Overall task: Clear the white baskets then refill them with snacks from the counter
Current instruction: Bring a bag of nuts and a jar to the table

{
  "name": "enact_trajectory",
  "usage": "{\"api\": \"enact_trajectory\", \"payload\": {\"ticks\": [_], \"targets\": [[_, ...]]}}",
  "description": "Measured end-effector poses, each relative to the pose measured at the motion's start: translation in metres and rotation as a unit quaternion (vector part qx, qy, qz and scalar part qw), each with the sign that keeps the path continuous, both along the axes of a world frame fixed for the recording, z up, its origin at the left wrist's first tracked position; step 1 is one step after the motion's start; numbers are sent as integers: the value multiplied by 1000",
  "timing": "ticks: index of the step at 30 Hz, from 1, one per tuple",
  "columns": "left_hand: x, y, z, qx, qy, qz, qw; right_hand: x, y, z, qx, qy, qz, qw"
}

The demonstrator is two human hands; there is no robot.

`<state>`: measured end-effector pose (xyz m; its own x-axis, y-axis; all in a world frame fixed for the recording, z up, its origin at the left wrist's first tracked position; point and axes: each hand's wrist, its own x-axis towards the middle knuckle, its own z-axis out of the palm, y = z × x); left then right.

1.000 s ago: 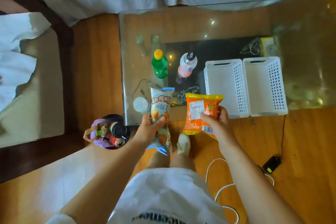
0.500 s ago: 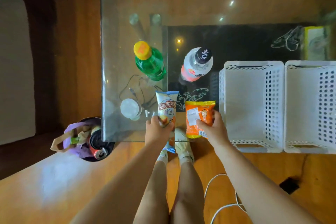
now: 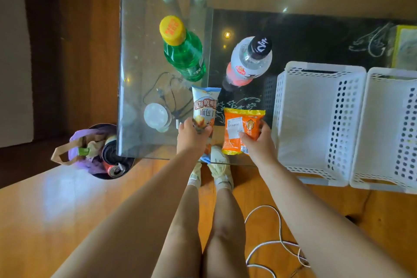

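Head view: at centre frame a blue-and-white snack packet (image 3: pixel 205 110) is gripped by the left hand (image 3: pixel 191 137), and an orange packet (image 3: pixel 242 130) is pinched by the right hand (image 3: pixel 257 142), both held over the glass table (image 3: pixel 144 29). Two white baskets (image 3: pixel 316 119) at the right appear emptied, so refilling is judged under way; next, the packets need to be carried rightward and lowered in

Both arms reach forward, the left hand (image 3: pixel 191 136) and right hand (image 3: pixel 257 142) each curled in a grip.
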<state>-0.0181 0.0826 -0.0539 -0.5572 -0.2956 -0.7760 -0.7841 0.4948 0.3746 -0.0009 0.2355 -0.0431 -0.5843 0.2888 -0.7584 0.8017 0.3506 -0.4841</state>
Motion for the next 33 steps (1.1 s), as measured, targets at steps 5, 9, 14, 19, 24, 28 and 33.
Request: {"api": "enact_trajectory", "payload": {"ticks": [5,9,14,19,24,28,33], "targets": [[14,-11,13,19,-26,23,999,-2,0,15,14,-37,25,999],[37,-34,47,34,-20,73,997,-1,1,47,-11,-46,35,998],[81,-68,111,95,-75,204,971,10,1,114,-36,-83,85,992],[142,-95,171,159,-70,353,919,20,-14,172,-64,-121,166,977],[223,-110,218,175,-10,515,839,32,-58,202,-38,-137,313,939],[300,-107,244,169,33,638,751,49,-113,213,-7,-156,489,858],[414,-79,251,143,37,785,601,97,-199,227,6,-147,647,748]]}}
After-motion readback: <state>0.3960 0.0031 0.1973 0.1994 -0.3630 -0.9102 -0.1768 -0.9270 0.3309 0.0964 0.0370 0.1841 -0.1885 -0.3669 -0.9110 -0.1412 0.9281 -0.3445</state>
